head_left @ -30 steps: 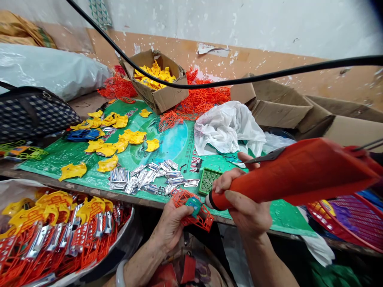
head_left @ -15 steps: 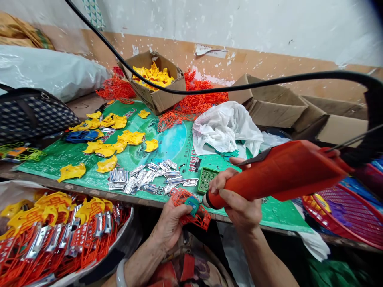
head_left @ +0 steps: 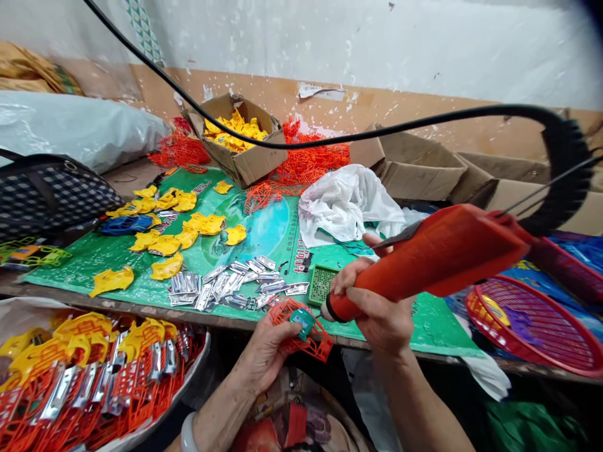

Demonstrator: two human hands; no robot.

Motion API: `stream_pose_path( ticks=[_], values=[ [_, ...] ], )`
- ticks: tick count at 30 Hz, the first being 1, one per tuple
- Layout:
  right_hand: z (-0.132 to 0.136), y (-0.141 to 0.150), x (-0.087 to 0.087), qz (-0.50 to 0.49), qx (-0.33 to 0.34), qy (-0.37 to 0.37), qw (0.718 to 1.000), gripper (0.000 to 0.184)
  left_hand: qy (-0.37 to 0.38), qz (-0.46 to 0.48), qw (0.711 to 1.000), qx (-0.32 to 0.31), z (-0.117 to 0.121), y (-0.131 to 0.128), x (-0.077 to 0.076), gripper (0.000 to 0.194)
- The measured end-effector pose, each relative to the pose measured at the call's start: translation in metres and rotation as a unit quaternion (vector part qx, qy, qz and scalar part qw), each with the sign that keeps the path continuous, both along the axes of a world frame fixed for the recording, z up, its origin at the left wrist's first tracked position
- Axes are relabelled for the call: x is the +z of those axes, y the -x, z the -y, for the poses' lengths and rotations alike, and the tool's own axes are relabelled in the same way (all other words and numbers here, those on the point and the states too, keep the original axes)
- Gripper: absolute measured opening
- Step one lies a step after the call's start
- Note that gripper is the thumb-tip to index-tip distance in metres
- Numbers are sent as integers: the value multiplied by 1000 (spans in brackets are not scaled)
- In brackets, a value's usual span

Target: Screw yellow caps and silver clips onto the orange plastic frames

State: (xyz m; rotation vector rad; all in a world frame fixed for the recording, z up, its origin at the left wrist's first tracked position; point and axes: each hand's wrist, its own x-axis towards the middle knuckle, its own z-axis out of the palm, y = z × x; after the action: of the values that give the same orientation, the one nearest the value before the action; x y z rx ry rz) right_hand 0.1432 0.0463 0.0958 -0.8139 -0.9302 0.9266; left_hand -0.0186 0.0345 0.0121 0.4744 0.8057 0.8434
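Observation:
My left hand (head_left: pixel 266 351) is closed on an orange plastic frame (head_left: pixel 321 344), its thumb pressing a teal plastic piece (head_left: pixel 303 321) that lies against the frame. My right hand (head_left: pixel 377 307) wraps round the red body of an electric screwdriver (head_left: pixel 438 254), which points left and down. The screwdriver's tip is close to the teal piece; whether they touch I cannot tell. Just behind the tip sits a small green tray (head_left: pixel 313 295) of tiny parts. Silver metal plates (head_left: pixel 226 282) lie in a loose pile left of it.
Yellow plastic pieces (head_left: pixel 164 245) are spread over the green table cover (head_left: pixel 264 235). A carton (head_left: pixel 259 166) of yellow parts, orange frames (head_left: pixel 315 160) and a white plastic bag (head_left: pixel 353 201) stand behind. A full sack (head_left: pixel 200 358) is at left, a red basket (head_left: pixel 475 333) at right. A black cable (head_left: pixel 330 139) crosses above.
The view has shifted slightly. The screwdriver's rear end has dipped a little and come left. Both hands keep their holds, with the tip still near the teal piece.

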Motion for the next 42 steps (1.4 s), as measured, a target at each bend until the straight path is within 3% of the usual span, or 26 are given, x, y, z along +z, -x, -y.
stream_pose_path(
  ticks=[4,8,16,22,42],
  values=[
    [-12,-18,5,30,-94,-24,995,40,12,-11,1000,6,2,1,1,27],
    [-30,-39,-4,68,-162,-39,984,13,17,9,1000,-19,3,0,1,30],
    [-59,-51,-26,86,-215,-22,973,17,12,5,999,-41,4,-4,3,31],
    [-77,-45,-42,98,-217,-22,971,15,9,-11,999,-50,3,-7,5,29],
    [-89,-40,-53,78,-219,-4,973,23,20,-7,998,-51,1,-9,0,29]
  ],
)
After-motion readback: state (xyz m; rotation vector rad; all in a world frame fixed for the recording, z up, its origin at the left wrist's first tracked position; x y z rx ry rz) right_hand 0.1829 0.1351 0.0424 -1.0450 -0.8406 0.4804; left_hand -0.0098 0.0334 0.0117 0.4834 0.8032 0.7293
